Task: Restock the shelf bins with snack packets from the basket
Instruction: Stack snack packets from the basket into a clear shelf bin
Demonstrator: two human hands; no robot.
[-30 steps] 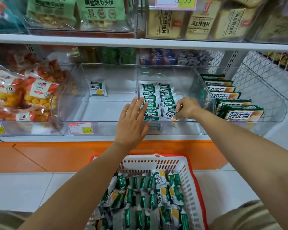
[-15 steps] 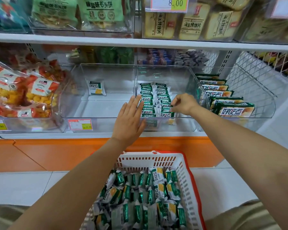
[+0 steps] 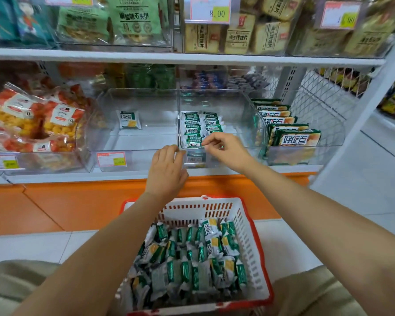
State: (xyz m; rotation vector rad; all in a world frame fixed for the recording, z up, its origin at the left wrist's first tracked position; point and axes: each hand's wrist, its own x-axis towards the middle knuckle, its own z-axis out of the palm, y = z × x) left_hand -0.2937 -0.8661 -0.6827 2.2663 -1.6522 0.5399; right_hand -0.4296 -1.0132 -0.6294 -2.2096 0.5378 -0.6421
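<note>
hands [image 3: 167, 172] back at bin [image 3: 237, 106] rim

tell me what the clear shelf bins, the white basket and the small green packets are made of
Clear shelf bins: rigid glossy transparent plastic, probably acrylic; goods show through, edges glint. White slotted basket with red rim: moulded plastic, matte. Small green and white snack packets: thin shiny film, crinkled.
</note>
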